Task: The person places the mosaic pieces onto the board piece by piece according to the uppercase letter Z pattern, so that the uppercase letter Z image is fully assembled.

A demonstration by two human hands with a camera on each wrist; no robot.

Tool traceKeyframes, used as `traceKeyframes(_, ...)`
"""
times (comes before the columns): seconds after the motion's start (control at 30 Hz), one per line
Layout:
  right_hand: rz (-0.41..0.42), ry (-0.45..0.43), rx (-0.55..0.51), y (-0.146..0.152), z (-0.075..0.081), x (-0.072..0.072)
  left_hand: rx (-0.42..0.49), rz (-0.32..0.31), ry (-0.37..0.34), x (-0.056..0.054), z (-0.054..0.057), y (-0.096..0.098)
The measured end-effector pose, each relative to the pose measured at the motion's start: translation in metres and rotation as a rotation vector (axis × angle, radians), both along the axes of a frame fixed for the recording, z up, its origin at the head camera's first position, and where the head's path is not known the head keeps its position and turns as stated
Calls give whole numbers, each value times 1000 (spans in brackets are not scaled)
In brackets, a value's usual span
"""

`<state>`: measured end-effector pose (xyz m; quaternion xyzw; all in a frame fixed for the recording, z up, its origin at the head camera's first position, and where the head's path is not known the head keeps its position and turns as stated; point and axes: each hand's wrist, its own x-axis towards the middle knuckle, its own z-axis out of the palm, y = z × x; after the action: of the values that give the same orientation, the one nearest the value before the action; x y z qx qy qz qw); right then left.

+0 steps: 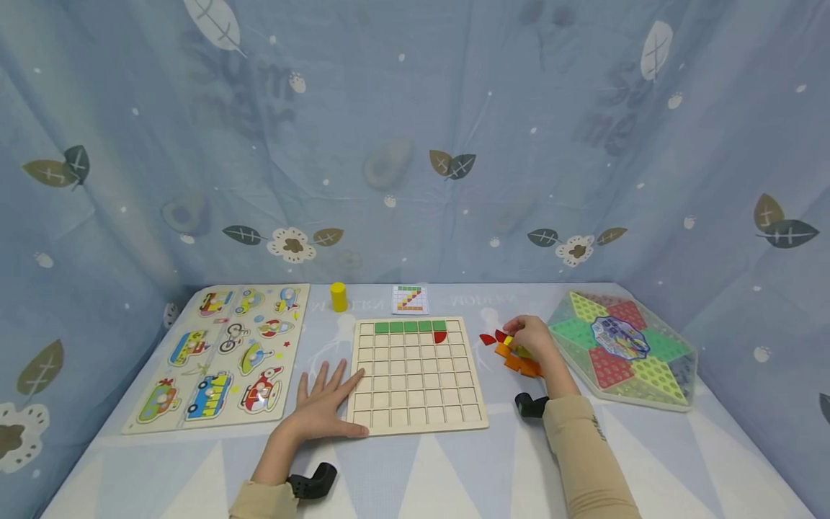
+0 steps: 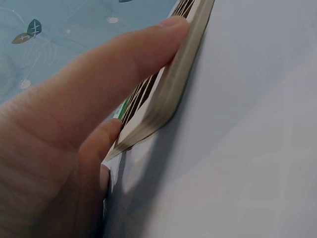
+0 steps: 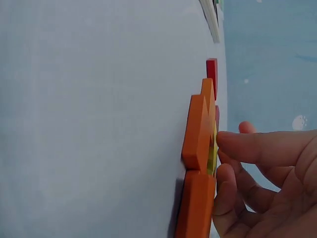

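Note:
A wooden grid board (image 1: 415,382) lies in the middle, with a row of green squares (image 1: 411,327) along its top and one red quarter-circle piece (image 1: 440,336) below them. My left hand (image 1: 322,407) is spread at the board's left side, thumb on its lower left corner and index fingertip on its left edge. In the left wrist view the thumb (image 2: 133,54) presses the rim. My right hand (image 1: 530,337) bends its fingers down over a small pile of orange blocks (image 3: 197,134) and yellow pieces (image 3: 213,153). Whether it pinches a yellow piece I cannot tell.
Loose red pieces (image 1: 488,339) lie left of the pile. Behind the board are a pattern card (image 1: 410,299) and a yellow cylinder (image 1: 338,297). A vehicle puzzle board (image 1: 220,360) is at left, a hexagonal game box (image 1: 625,353) at right. A curtain (image 1: 415,144) hangs behind.

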<state>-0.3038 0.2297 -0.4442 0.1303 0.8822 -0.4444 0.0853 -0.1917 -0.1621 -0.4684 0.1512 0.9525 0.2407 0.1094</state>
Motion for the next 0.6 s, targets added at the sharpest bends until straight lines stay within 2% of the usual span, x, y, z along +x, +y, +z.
traceKeyframes(0.13, -13, -30, 32, 0, -2, -1, 1, -3, 3, 0, -1, 0)
traceKeyframes(0.6, 52, -38, 125, -6, -2, -5, 7, -5, 0, 0, 0, 0)
